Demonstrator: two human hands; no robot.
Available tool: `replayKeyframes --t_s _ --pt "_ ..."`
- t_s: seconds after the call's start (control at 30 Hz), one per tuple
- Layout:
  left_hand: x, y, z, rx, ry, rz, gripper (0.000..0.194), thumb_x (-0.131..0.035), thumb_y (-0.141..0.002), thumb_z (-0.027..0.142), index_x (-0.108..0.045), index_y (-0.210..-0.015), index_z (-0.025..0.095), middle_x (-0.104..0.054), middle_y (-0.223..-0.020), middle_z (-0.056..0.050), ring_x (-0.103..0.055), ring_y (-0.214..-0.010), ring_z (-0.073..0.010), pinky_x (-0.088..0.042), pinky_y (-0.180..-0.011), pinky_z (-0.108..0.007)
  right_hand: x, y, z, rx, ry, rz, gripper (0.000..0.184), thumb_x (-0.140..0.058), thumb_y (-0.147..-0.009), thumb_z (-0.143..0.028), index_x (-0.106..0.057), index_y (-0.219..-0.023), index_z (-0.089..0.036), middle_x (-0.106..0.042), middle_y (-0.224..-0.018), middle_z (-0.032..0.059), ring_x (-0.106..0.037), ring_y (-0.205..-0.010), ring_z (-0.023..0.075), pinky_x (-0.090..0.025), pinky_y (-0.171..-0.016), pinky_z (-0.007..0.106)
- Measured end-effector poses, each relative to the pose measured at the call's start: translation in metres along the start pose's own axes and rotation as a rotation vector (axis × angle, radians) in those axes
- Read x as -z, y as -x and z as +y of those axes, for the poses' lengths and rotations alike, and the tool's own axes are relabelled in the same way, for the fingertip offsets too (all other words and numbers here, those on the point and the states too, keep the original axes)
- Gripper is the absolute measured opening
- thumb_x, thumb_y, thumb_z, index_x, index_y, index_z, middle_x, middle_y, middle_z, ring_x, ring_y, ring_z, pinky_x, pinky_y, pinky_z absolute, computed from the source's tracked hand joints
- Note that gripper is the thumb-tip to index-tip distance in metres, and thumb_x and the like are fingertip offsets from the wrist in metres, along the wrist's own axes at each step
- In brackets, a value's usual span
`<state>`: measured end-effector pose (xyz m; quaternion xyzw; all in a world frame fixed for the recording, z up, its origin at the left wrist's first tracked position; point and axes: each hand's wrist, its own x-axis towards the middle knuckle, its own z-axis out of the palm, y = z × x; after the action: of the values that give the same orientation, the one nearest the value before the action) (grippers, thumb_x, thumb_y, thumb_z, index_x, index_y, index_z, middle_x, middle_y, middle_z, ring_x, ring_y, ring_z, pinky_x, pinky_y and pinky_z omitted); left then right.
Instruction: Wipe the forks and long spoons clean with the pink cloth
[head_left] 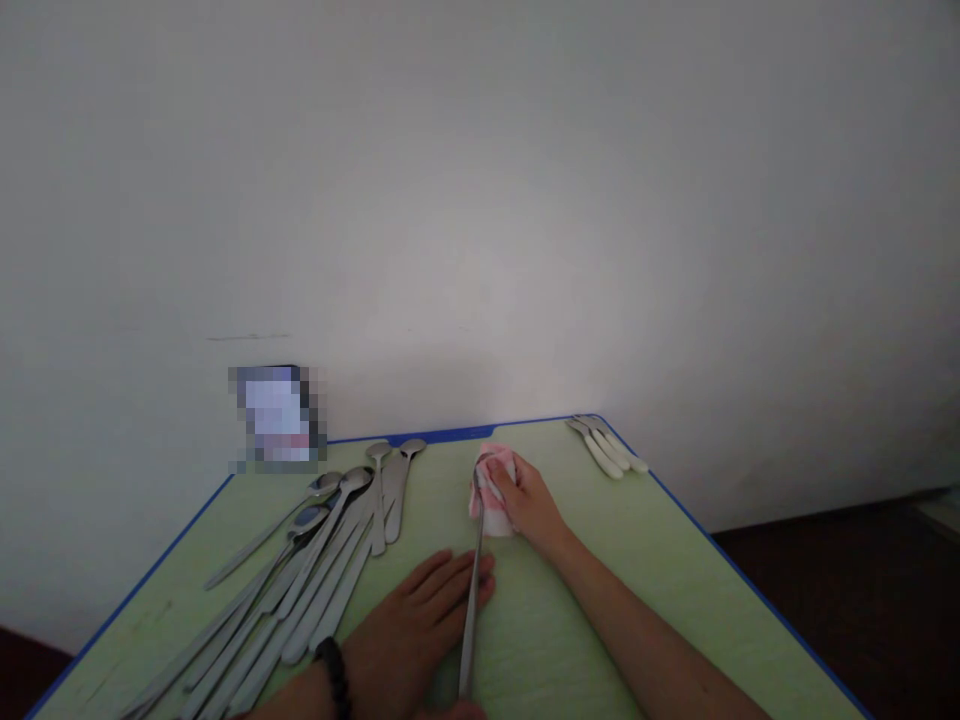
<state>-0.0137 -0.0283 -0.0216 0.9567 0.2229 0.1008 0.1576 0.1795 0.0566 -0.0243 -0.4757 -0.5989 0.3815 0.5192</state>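
Observation:
A long metal spoon (469, 625) points away from me, its head partly covered by a pink and white cloth (496, 517). My right hand (531, 503) is closed on this cloth, thumb on top, and presses it around the spoon's head. Lower down, my left hand (409, 625), with a dark beaded bracelet at the wrist, holds the handle, which crosses over its fingers; a thumb tip shows at the bottom edge. Left of that hand lies a pile of metal spoons (354, 482) and table knives (330, 590), overlapping one another.
Several forks with white handles (604, 452) lie at the table's far right corner. A blurred-out phone-like screen (277, 415) leans against the wall (510, 200) at the back left. The pale green table (585, 640) has a blue edge and meets the wall.

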Motion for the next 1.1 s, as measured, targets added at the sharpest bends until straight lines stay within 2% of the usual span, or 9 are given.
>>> replayKeyframes --t_s 0.2,0.37,0.47,0.57,0.77,0.83,1.03,1.1 --pt "-0.006 0.0 0.002 0.049 -0.078 0.054 0.083 -0.05 -0.079 0.057 -0.01 -0.143 0.022 -0.027 -0.146 -0.009 -0.029 -0.131 -0.0263 -0.02 -0.109 -0.044 0.0 0.002 -0.005 0.009 0.058 -0.021 0.032 -0.047 -0.081 -0.045 -0.062 -0.087 -0.017 -0.065 -0.076 0.0038 -0.057 -0.072 0.0173 -0.043 -0.066 0.028" --pt "-0.005 0.0 0.002 0.045 -0.055 0.036 0.075 -0.047 -0.084 0.049 -0.01 -0.143 0.022 -0.026 -0.146 -0.008 -0.026 -0.132 -0.0242 -0.018 -0.11 -0.043 -0.001 0.002 -0.005 0.043 0.045 -0.024 0.032 -0.045 -0.083 -0.043 -0.06 -0.094 -0.017 -0.065 -0.087 0.0042 -0.057 -0.077 0.0166 -0.043 -0.072 0.028" --pt "-0.005 0.0 0.003 0.071 -0.05 0.071 0.071 -0.047 -0.085 0.044 -0.011 -0.143 0.023 -0.026 -0.146 -0.007 -0.027 -0.132 -0.0228 -0.018 -0.111 -0.042 -0.001 0.002 -0.003 0.031 0.052 -0.026 0.032 -0.045 -0.083 -0.043 -0.06 -0.094 -0.017 -0.065 -0.084 0.0039 -0.057 -0.073 0.0162 -0.043 -0.069 0.027" --pt "-0.004 0.0 0.003 0.062 -0.024 0.062 0.07 -0.048 -0.086 0.039 -0.011 -0.143 0.022 -0.025 -0.147 -0.007 -0.027 -0.132 -0.0238 -0.018 -0.11 -0.043 -0.001 0.003 -0.003 0.027 0.05 -0.016 0.033 -0.045 -0.082 -0.044 -0.061 -0.092 -0.017 -0.065 -0.081 0.0037 -0.056 -0.072 0.0164 -0.043 -0.067 0.027" --pt "-0.004 0.0 0.001 0.072 0.024 0.055 0.076 -0.053 -0.081 0.034 -0.01 -0.143 0.024 -0.025 -0.147 -0.007 -0.028 -0.132 -0.0258 -0.019 -0.11 -0.045 -0.002 0.002 -0.001 0.04 0.022 -0.011 0.033 -0.044 -0.083 -0.045 -0.059 -0.095 -0.019 -0.065 -0.086 0.0041 -0.057 -0.078 0.0178 -0.043 -0.074 0.029" --pt "-0.004 0.001 0.001 0.074 0.028 0.054 0.076 -0.054 -0.08 0.03 -0.011 -0.142 0.025 -0.026 -0.147 -0.007 -0.027 -0.132 -0.0248 -0.019 -0.11 -0.045 -0.003 0.002 0.001 0.035 0.014 0.042 0.033 -0.043 -0.083 -0.046 -0.058 -0.095 -0.02 -0.064 -0.088 0.0041 -0.056 -0.08 0.0179 -0.042 -0.075 0.029" --pt "0.001 0.001 0.002 0.075 0.063 0.026 0.074 -0.05 -0.077 0.021 -0.015 -0.142 0.023 -0.028 -0.146 -0.009 -0.027 -0.132 -0.0258 -0.018 -0.109 -0.048 -0.003 0.002 0.004 -0.027 -0.034 0.338 0.036 -0.036 -0.084 -0.053 -0.053 -0.085 -0.022 -0.06 -0.083 0.0036 -0.054 -0.078 0.0183 -0.041 -0.073 0.029" --pt "0.002 0.002 0.002 0.07 0.072 0.018 0.075 -0.049 -0.076 0.02 -0.014 -0.142 0.022 -0.028 -0.146 -0.009 -0.026 -0.132 -0.026 -0.018 -0.11 -0.048 -0.002 0.001 0.005 -0.04 -0.055 0.369 0.038 -0.035 -0.083 -0.055 -0.053 -0.087 -0.022 -0.06 -0.085 0.0035 -0.054 -0.078 0.018 -0.04 -0.072 0.028"
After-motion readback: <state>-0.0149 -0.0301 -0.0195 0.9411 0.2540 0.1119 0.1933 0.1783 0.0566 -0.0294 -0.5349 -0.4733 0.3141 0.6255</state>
